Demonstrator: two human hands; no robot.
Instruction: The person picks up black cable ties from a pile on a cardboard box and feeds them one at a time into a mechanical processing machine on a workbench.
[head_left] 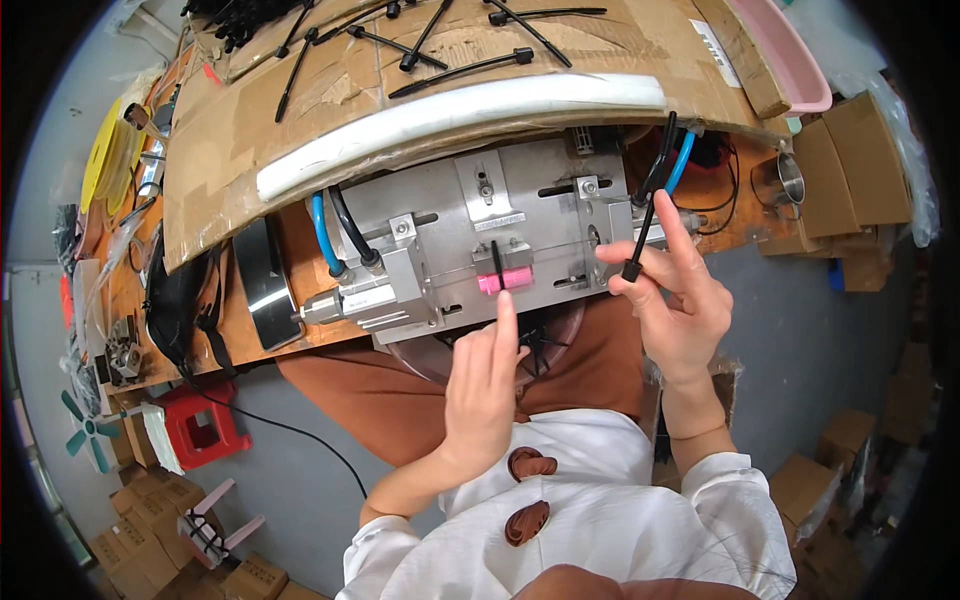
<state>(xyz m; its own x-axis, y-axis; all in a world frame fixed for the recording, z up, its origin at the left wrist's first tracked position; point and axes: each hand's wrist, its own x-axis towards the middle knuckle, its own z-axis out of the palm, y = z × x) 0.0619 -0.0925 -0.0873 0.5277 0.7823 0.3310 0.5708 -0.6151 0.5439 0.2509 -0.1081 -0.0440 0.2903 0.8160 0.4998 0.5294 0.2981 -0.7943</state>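
My right hand (685, 305) pinches a slim black rod with a knobbed end (647, 235) between thumb and fingers, knob down and tip up, with the index finger stretched along it. My left hand (480, 390) reaches to a pink block (517, 277) at the middle of a metal fixture (445, 200). Its index finger is extended, with the tip at the lower end of a second, short-looking black rod (497, 258) lying across the block. Whether that fingertip presses or only rests there I cannot tell. The left hand appears to hold nothing.
Several similar black rods lie on a cardboard sheet (330, 90) behind a white foam strip (460, 125). Metal cylinders with blue hoses (322, 235) flank the fixture. A phone (268, 290) lies left, a metal cup (780, 185) right. A bowl (425, 362) with black pieces sits below.
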